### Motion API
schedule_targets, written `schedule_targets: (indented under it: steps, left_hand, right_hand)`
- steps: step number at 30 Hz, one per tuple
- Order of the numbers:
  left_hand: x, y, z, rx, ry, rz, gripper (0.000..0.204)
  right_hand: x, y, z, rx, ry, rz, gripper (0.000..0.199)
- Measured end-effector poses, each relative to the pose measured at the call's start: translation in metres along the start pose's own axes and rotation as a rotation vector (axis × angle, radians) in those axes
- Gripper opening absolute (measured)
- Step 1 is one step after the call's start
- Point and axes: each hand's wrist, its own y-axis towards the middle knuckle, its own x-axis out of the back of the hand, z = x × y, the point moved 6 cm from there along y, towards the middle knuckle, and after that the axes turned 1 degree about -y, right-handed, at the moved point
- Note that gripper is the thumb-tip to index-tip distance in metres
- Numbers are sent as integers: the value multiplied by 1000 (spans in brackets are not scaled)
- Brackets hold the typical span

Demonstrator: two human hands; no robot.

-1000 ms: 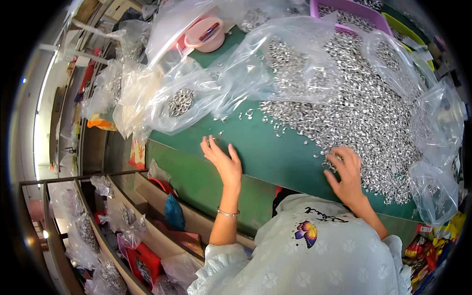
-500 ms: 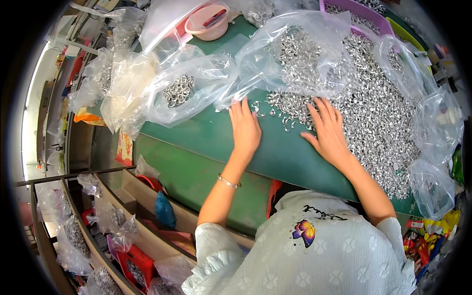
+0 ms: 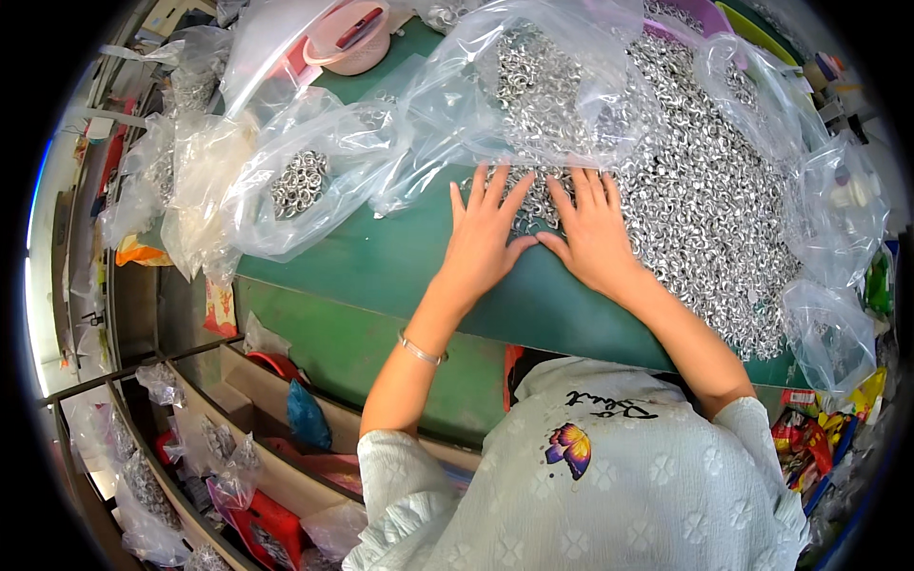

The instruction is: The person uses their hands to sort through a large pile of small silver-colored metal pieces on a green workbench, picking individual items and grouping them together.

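A wide heap of small silvery curved metal pieces (image 3: 705, 219) covers the right part of the green tabletop (image 3: 381, 276). My left hand (image 3: 481, 233) lies with fingers spread over the heap's left edge, a bracelet on its wrist. Right beside it, my right hand (image 3: 595, 228) rests on the same edge with its fingers stretched out. The two thumbs nearly meet. Beyond my fingertips, a clear plastic bag (image 3: 457, 105) drapes over part of the pile. Another clear bag (image 3: 352, 209) to the left has a small cluster of metal rings (image 3: 300, 184) in it.
A pink bowl (image 3: 347, 52) holding a red tool stands at the back left. Purple (image 3: 700, 14) and yellow-green bins (image 3: 757, 33) sit behind the heap. Clear bags (image 3: 833, 324) line the right edge. Open drawers (image 3: 238, 390) with bagged parts lie at lower left.
My left hand has moved right onto the heap's edge, its fingers spreading. My right hand has shifted slightly left, so both hands are now close together. The whole view has shifted a little.
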Motion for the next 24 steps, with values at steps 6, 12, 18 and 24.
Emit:
schedule_targets:
  steps: [6, 12, 18, 24]
  left_hand:
    - [-4, 1, 4, -120, -32, 28, 53]
    - [0, -23, 2, -187, -89, -72, 32]
    - [4, -26, 6, -125, -85, -211, 26]
    - [4, -21, 25, 17, -170, -326, 23]
  right_hand:
    - [-1, -14, 16, 71, 104, 47, 58]
    - [6, 3, 2, 49, 100, 3, 66]
    - [2, -21, 25, 200, 136, 64, 38]
    - [7, -53, 18, 352, 241, 136, 29]
